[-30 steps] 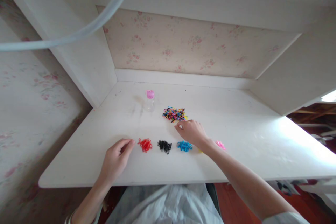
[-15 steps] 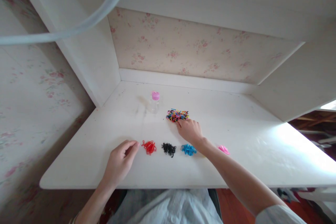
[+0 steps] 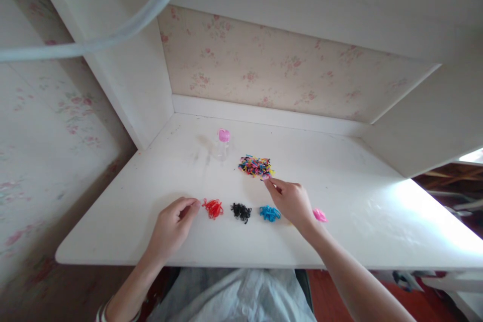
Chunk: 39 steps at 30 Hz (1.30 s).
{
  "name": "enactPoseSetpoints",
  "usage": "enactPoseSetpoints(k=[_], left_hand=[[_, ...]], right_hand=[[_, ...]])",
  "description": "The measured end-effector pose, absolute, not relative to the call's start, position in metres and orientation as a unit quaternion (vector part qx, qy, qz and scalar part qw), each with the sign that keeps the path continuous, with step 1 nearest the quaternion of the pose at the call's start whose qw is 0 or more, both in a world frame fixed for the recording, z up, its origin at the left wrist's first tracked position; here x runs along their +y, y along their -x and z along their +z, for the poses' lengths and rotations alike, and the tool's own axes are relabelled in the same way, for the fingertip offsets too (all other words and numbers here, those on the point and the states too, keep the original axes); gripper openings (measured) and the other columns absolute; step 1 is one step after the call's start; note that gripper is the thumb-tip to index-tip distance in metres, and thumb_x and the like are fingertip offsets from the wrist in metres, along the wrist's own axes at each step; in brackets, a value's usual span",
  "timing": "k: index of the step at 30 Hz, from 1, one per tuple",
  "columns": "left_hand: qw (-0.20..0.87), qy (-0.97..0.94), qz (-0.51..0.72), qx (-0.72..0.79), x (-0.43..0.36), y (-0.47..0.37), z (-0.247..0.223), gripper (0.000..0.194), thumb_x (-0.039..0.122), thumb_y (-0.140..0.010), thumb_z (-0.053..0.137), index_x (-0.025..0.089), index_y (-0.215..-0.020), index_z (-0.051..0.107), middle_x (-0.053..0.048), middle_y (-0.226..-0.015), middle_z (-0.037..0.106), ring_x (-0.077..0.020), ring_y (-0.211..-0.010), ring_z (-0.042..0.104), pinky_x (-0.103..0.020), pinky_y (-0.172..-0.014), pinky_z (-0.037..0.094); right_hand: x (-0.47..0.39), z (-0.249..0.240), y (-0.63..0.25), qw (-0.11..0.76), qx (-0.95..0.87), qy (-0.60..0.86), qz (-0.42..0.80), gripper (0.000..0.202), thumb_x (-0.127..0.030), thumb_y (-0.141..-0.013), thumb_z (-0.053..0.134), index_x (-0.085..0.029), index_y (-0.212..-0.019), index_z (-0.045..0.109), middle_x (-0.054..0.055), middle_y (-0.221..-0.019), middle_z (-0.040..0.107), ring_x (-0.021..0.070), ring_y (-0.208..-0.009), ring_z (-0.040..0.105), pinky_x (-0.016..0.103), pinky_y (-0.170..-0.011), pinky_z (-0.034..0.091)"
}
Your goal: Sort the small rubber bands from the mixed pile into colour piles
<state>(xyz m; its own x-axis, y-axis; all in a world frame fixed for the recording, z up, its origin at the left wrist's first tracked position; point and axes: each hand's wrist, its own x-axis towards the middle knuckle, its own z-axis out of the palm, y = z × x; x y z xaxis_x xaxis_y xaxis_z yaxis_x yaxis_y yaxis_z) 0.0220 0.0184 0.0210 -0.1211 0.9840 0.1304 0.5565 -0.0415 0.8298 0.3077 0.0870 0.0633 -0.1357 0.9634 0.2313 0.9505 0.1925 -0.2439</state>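
Observation:
A mixed pile of small coloured bands lies mid-table. At its near right edge my right hand pinches a small band or bands, pinkish and dark at the fingertips. My left hand rests at the left with thumb and forefinger pressed together beside the red bands; what it holds, if anything, is too small to tell. In a row to the right lie black bands, blue bands and pink bands. Something yellow shows partly beneath my right hand.
A clear bottle with a pink cap stands behind the row, left of the mixed pile. The white table has raised panels at the back and sides. A pale curved tube crosses the upper left.
My right hand has drawn back from the mixed pile, toward me and to the right, with its fingers pinched. My left hand has stayed nearly still.

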Motion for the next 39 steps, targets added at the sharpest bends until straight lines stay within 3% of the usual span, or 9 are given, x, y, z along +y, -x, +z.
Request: enactPoseSetpoints(k=[8,16,26,34,39], left_hand=[[0.243,-0.622,0.377,0.642,0.018,-0.024,0.022,0.029,0.043,-0.086,0.048,0.020,-0.083,0.065,0.000,-0.077,0.066,-0.0140,-0.071,0.059,-0.022,-0.064,0.045],[0.236,-0.628,0.375,0.639,0.018,-0.024,0.021,0.027,0.042,-0.086,0.049,0.021,-0.082,0.065,0.000,-0.080,0.067,-0.0138,-0.072,0.060,-0.021,-0.065,0.045],[0.236,-0.626,0.369,0.645,0.018,-0.026,0.023,0.028,0.042,-0.086,0.048,0.020,-0.083,0.065,-0.001,-0.082,0.069,-0.0155,-0.075,0.062,-0.021,-0.066,0.047],[0.210,-0.649,0.359,0.637,0.023,-0.034,0.029,0.027,0.041,-0.087,0.047,0.021,-0.084,0.065,-0.001,-0.082,0.068,-0.0149,-0.074,0.062,-0.022,-0.066,0.047],[0.157,-0.747,0.282,0.582,0.038,-0.065,0.056,0.025,0.037,-0.089,0.044,0.022,-0.083,0.064,-0.001,-0.081,0.066,-0.0135,-0.071,0.060,-0.022,-0.066,0.045]], right_hand=[[0.024,0.036,-0.281,0.263,-0.773,0.575,0.059,0.031,-0.037,-0.092,0.043,-0.026,-0.090,0.072,-0.001,-0.060,0.067,0.0088,-0.053,0.061,0.018,-0.051,0.033],[0.015,0.019,-0.272,0.232,-0.785,0.575,0.005,0.030,-0.034,-0.092,0.043,-0.026,-0.085,0.071,-0.002,-0.057,0.066,0.0100,-0.049,0.060,0.021,-0.048,0.030],[0.012,0.019,-0.278,0.235,-0.781,0.579,0.018,0.029,-0.037,-0.092,0.044,-0.027,-0.093,0.072,-0.001,-0.065,0.070,0.0105,-0.055,0.064,0.019,-0.050,0.037],[0.000,0.015,-0.300,0.342,-0.759,0.551,0.062,0.029,-0.030,-0.092,0.045,-0.019,-0.085,0.071,0.001,-0.057,0.065,0.0078,-0.050,0.058,0.017,-0.053,0.036],[-0.004,0.006,-0.329,0.380,-0.738,0.555,0.056,0.025,-0.028,-0.090,0.049,-0.016,-0.084,0.070,0.000,-0.051,0.058,0.0074,-0.045,0.051,0.019,-0.051,0.036]])
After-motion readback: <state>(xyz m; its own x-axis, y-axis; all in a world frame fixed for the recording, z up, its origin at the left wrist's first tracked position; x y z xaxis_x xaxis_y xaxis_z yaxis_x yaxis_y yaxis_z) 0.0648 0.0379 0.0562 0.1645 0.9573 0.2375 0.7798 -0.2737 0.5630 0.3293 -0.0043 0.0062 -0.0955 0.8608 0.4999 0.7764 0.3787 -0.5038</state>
